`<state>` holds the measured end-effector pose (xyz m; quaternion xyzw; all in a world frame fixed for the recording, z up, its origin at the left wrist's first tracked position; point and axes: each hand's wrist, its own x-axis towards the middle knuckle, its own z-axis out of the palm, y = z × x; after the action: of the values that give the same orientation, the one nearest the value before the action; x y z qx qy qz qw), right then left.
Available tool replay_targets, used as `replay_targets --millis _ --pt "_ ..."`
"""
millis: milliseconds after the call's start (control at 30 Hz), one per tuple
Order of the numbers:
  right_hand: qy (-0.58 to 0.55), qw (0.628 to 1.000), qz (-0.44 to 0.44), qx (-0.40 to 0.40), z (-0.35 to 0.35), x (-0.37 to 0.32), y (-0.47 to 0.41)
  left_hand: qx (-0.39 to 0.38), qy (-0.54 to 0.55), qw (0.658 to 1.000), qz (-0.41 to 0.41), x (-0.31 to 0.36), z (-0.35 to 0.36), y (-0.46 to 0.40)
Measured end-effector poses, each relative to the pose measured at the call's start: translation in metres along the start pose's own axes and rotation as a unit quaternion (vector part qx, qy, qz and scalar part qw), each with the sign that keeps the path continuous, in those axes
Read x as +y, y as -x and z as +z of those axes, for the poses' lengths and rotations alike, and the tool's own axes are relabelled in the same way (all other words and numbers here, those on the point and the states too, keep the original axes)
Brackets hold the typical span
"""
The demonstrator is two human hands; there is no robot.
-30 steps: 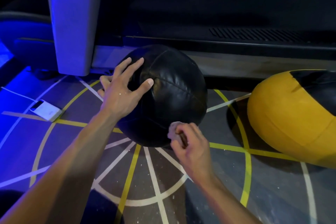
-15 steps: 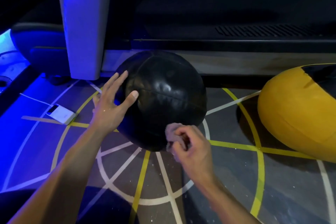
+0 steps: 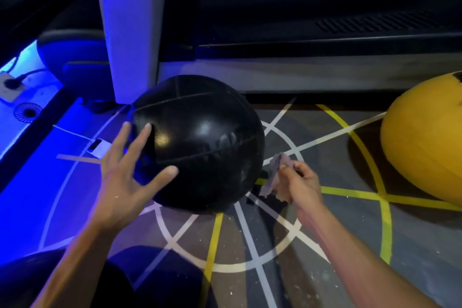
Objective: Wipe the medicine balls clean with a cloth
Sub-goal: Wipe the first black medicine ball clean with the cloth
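A black medicine ball sits on the painted floor in the middle of the view. My left hand rests spread against its left side, fingers straight and thumb on the lower front. My right hand grips a small crumpled grey cloth just off the ball's lower right edge. I cannot tell whether the cloth touches the ball. A yellow medicine ball with a black panel lies at the right edge.
A white pillar stands right behind the black ball, with a dark machine base along the back. A phone with a cable lies on the floor at left. Grey floor with yellow and white lines spreads in front.
The cloth hand has swung from the ball's lower front to its lower right edge. My left hand slid down the ball's left side. The view shifted.
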<state>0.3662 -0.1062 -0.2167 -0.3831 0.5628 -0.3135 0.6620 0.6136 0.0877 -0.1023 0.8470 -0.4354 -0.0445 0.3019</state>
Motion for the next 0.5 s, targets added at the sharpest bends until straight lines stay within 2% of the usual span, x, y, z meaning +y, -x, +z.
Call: replay_targets --millis 67,100,167,200,267,300,333,400,433,467,500 --pt "-0.007 0.999 -0.002 -0.040 0.020 -0.005 0.011 -0.007 0.006 1.000 -0.001 0.006 0.009 -0.002" --pt "0.002 0.998 -0.031 -0.057 0.031 -0.007 0.023 -0.004 0.016 1.000 -0.005 0.008 0.012 -0.005" --pt "0.050 0.981 -0.156 -0.101 0.055 -0.006 0.061 0.003 0.017 1.000 -0.011 0.013 0.017 -0.013" --pt "0.088 0.956 -0.237 -0.148 0.066 -0.004 0.083 0.008 0.009 1.000 -0.012 0.014 0.017 -0.015" --pt "0.220 0.862 -0.390 -0.237 0.085 -0.005 0.115 0.018 0.008 1.000 -0.005 0.019 0.018 -0.019" --pt "0.277 0.820 -0.438 -0.244 0.089 -0.006 0.118 0.018 0.009 1.000 -0.002 0.022 0.019 -0.019" --pt "0.305 0.798 -0.465 -0.233 0.088 -0.009 0.113 0.015 0.007 1.000 0.001 0.024 0.020 -0.020" --pt "0.300 0.798 -0.481 -0.207 0.076 -0.012 0.095 0.007 0.012 1.000 -0.005 0.024 0.018 -0.022" --pt "0.274 0.826 -0.453 -0.191 0.066 -0.015 0.084 0.005 0.016 1.000 -0.011 0.023 0.015 -0.022" --pt "0.231 0.874 -0.392 -0.172 0.053 -0.017 0.070 0.005 0.022 1.000 -0.016 0.021 0.014 -0.021" --pt "0.194 0.919 -0.322 -0.120 0.041 -0.018 0.052 0.006 0.027 0.999 -0.017 0.020 0.012 -0.019"
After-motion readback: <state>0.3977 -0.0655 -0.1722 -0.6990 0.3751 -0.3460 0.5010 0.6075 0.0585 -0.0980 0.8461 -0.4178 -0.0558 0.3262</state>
